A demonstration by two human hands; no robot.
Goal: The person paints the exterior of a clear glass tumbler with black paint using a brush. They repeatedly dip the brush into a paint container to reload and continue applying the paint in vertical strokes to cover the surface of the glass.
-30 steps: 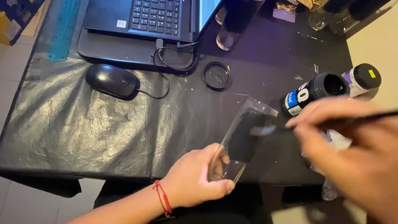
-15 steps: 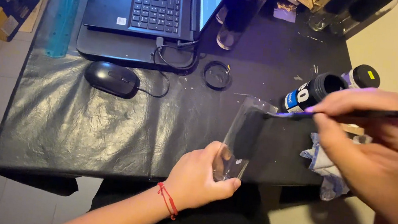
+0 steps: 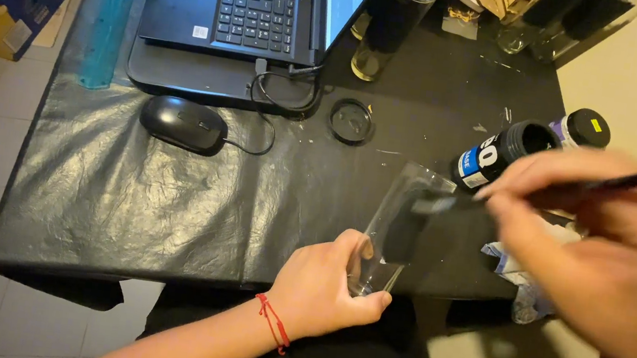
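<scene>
Left hand (image 3: 321, 289) closed around the base of a clear glass (image 3: 393, 229), tilted over the table's near edge. Right hand (image 3: 601, 254) pinches a thin brush (image 3: 544, 189), bristle end at the glass mouth. A dark patch covers part of the glass; the rest looks clear, so painting seems partly done. Just beyond the right hand: an open black paint jar (image 3: 500, 154) with blue-and-white label, and a capped bottle (image 3: 586, 128) with a small yellow sticker. Crumpled rag (image 3: 514, 268) beneath the right hand.
</scene>
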